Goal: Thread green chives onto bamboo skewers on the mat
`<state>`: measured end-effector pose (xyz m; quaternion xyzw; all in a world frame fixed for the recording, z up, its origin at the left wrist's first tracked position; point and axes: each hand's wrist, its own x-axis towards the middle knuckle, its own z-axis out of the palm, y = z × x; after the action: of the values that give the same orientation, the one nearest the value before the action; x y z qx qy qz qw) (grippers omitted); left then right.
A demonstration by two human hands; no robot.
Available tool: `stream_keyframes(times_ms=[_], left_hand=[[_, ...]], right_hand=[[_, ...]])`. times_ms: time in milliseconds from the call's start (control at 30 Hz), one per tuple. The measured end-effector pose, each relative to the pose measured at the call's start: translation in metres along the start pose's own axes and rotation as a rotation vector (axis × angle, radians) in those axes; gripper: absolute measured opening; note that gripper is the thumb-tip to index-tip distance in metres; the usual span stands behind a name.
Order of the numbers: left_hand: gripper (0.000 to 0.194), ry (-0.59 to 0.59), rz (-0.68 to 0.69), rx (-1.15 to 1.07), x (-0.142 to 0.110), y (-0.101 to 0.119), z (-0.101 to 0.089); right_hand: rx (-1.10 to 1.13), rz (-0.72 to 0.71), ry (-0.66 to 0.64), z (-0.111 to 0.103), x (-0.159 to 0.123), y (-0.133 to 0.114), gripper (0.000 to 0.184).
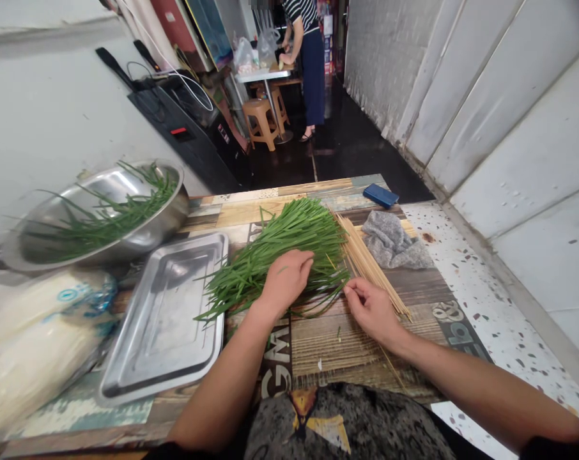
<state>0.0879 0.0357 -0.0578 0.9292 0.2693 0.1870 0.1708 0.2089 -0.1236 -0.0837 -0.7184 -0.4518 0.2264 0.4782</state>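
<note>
Chives (294, 233) touching curled left hand (287, 276); right (374, 314) pinching skewer (393, 367).

greens (289, 233) lie between tray (174, 326) and sticks (373, 268).

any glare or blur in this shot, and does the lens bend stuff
Head view: the bag at the left edge looks soft and stretched, while the greens and sticks are fairly sharp; head view: pale sheen on the tray and bowl, faint reflections on the dark floor; head view: the right wall slants steeply, probably wide-lens distortion.
</note>
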Motion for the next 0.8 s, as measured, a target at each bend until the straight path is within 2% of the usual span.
stream_keyframes(times_ms=[267, 800], left_hand=[[0.024, 0.031, -0.046, -0.146, 0.0004, 0.0048, 0.004], [0.017, 0.108, -0.02, -0.167, 0.0006, 0.0042, 0.0099]], right_hand=[[-0.008, -0.019, -0.017, 0.0009, -0.0015, 0.0019, 0.024], [-0.012, -0.027, -0.034, 0.0018, -0.002, 0.0031, 0.023]])
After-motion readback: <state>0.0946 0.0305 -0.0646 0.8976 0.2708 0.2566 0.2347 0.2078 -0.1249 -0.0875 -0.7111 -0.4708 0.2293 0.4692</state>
